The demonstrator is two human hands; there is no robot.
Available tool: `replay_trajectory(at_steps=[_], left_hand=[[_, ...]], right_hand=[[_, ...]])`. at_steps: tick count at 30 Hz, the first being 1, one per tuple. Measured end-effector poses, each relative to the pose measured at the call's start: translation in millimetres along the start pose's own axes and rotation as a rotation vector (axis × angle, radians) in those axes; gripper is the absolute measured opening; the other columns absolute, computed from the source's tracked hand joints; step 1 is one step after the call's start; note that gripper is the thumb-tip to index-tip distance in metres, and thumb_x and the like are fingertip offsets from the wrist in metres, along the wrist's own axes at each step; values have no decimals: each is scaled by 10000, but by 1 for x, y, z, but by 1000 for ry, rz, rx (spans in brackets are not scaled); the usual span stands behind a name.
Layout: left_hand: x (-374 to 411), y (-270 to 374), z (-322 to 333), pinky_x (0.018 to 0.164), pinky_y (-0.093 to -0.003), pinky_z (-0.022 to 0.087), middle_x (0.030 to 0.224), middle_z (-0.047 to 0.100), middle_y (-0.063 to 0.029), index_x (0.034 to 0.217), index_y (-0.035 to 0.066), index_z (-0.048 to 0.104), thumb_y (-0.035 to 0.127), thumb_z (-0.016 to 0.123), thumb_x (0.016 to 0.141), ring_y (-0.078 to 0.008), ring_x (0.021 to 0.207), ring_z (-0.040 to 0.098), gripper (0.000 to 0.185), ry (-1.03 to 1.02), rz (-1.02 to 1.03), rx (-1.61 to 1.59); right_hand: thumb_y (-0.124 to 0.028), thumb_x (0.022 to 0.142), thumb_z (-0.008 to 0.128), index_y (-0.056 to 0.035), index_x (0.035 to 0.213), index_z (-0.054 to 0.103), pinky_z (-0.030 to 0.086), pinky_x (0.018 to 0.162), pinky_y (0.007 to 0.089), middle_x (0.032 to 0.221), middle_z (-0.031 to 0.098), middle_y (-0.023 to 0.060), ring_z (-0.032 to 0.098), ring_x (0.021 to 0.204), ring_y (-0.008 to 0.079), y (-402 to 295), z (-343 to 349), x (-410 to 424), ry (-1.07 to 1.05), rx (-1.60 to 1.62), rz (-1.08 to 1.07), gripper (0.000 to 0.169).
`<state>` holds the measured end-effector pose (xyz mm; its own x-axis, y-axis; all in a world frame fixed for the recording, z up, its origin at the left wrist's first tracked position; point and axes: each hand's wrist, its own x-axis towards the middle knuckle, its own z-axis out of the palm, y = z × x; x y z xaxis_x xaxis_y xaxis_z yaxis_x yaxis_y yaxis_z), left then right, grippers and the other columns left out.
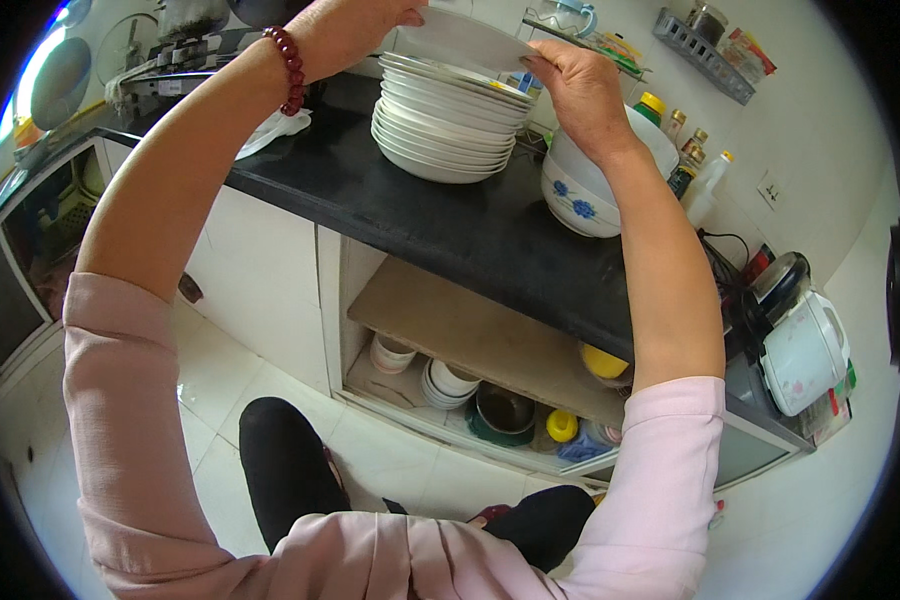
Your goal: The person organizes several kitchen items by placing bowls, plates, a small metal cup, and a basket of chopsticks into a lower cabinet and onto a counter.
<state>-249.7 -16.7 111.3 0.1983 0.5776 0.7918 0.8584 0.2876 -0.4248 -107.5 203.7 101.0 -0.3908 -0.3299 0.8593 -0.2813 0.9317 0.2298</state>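
Note:
Both of my hands grip a white plate [469,43] by opposite edges, above a tall stack of white plates [446,135]. My left hand [360,26], partly cut off by the top of the picture, has its thumb at the plate's left rim. A dark red bead bracelet [292,71] circles that wrist. My right hand [581,94] pinches the right rim between thumb and fingers. The stack stands on a black countertop [420,217]. Beside it, partly behind my right wrist, sits a large white bowl with blue flowers [570,187].
Below the counter, an open cabinet has a wooden shelf [457,315], stacked bowls [450,382] and a dark pot [504,409]. Sauce bottles [694,146] line the wall. A rice cooker [802,352] stands at the right. A wall rack [705,60] hangs above.

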Motion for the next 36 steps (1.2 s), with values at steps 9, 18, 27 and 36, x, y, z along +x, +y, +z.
replay_trajectory(at_steps=[9, 18, 27, 36], left_hand=[[-3, -10, 47, 727, -401, 466, 796, 602, -138, 869, 17, 604, 168, 554, 847, -320, 809, 585, 161, -107, -55, -62], [-3, -2, 52, 722, -409, 463, 852, 617, -191, 1034, -9, 593, 112, 505, 880, -319, 831, 595, 215, -314, -202, -190], [-40, 71, -31, 631, -323, 476, 814, 631, -164, 1044, -13, 614, 46, 554, 836, -261, 709, 607, 223, 195, -200, -402], [-172, 243, 9, 746, -366, 463, 852, 609, -113, 927, -3, 614, -11, 614, 720, -284, 831, 586, 208, -84, 16, -1045]], right_hand=[[-165, 813, 612, -78, 870, 651, 456, 603, 396, 756, 597, 179, 569, 695, 370, 31, 22, -12, -134, 2, 90, 112], [-76, 865, 518, -41, 1119, 600, 469, 708, 322, 903, 667, 157, 629, 788, 208, 43, 28, -21, -288, 2, 100, 269], [28, 843, 445, -17, 1022, 646, 439, 875, 283, 1004, 647, 93, 588, 977, 188, -114, -49, -64, -127, 510, 104, 273], [-48, 754, 570, -6, 945, 644, 427, 893, 387, 1053, 606, 204, 550, 1050, 319, -247, -96, -144, -429, 1096, -301, 209]])
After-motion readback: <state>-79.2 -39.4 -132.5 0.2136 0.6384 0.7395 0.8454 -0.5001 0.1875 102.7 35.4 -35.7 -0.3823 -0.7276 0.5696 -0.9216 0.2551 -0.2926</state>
